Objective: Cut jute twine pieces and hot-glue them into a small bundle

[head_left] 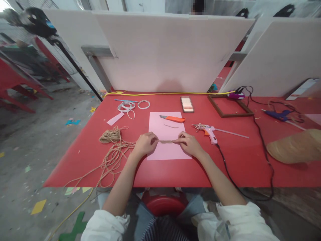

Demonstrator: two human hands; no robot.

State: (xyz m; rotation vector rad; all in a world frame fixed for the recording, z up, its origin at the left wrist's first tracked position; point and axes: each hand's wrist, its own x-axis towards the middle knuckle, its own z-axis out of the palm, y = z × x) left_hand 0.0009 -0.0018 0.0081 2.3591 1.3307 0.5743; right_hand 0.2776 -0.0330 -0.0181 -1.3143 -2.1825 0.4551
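Over a pink sheet of paper [160, 153], my left hand [146, 144] and my right hand [190, 144] pinch opposite ends of a short strip of brown twine [166, 142], which runs straight between them. Just beyond it on the sheet lie a thin loose piece of twine [171, 126] and an orange utility knife [175, 119], its blade pointing left. Left of my left hand is a bundle of jute twine [110, 135] with loose, tangled strands. A pink glue gun [210, 133] with a long glue stick rests right of my right hand.
Behind the sheet are a coil of white cord [126, 106], a white ring [143, 104] and a phone-like object [187, 104]. A brown frame [225, 115], a blue glue gun [278, 115] and another person's forearm [293, 147] are at right. A white partition [160, 53] stands behind.
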